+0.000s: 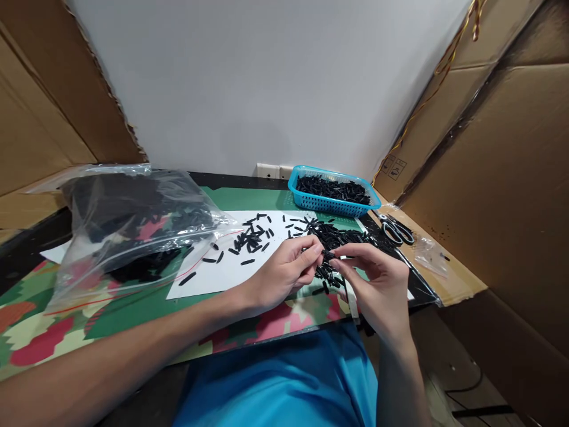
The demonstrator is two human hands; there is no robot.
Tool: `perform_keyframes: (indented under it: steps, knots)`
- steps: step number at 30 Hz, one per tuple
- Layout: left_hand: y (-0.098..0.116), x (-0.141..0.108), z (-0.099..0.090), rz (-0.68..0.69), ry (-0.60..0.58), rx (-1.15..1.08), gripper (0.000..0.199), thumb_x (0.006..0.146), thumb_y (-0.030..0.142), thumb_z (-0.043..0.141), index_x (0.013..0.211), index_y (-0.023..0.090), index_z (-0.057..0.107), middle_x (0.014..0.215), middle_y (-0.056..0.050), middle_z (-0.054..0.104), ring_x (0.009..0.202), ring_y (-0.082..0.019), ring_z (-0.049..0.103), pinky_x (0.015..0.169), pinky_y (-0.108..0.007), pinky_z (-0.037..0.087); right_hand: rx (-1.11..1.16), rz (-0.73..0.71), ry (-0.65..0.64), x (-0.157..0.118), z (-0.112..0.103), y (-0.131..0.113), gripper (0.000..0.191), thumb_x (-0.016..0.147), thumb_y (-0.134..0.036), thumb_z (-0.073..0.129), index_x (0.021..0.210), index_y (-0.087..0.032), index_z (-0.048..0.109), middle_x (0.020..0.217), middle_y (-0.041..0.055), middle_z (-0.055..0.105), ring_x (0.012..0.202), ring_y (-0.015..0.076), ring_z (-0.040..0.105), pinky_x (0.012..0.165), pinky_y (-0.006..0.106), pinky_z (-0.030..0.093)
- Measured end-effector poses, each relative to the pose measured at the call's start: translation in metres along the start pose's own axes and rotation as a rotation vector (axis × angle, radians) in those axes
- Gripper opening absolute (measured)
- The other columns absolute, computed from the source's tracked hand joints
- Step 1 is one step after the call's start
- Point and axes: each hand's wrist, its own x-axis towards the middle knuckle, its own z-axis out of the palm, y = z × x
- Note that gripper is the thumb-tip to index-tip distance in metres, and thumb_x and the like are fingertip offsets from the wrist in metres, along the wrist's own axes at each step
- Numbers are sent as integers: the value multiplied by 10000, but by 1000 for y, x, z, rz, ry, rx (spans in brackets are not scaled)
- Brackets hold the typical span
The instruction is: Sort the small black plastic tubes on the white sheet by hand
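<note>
Between my two hands is a small black piece (329, 254), pinched at its left end by my left hand (296, 267) and at its right end by my right hand (376, 279). Both hands are closed at the fingertips, just above the near side of a heap of black pieces (340, 236). More short black pieces (251, 240) lie scattered on a white sheet (200, 279) left of my hands. Behind the heap stands a blue basket (344, 207) filled with similar black pieces.
A clear zip bag (146, 225) holding black pieces lies at the left. Scissors (395, 230) rest on the right, near a small plastic bag (430, 256). Cardboard panels (502, 172) stand at both sides, and a white wall (267, 83) rises behind the table.
</note>
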Motion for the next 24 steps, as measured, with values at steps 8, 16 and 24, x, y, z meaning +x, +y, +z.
perform_keyframes:
  steps: [8,16,24]
  knots:
    - [1,-2,3,17,21,23,401,1059,558,555,882,198,549,529,101,382,446,-53,246,426,-169,222,-16,6,16,1,1,3,53,891,-235,841,943,-235,833,911,36,837,779,200,795,703,285,650]
    - [1,-3,3,36,49,22,399,1054,566,554,885,204,543,524,104,375,451,-56,232,431,-169,226,-22,-3,14,1,3,4,50,924,-246,796,949,-239,839,897,36,838,776,211,793,734,317,659]
    - [1,-4,3,47,29,10,376,1075,528,541,896,198,550,530,104,384,461,-51,247,445,-160,238,-19,-20,13,1,3,3,46,931,-229,792,947,-243,833,895,22,833,774,197,788,734,295,643]
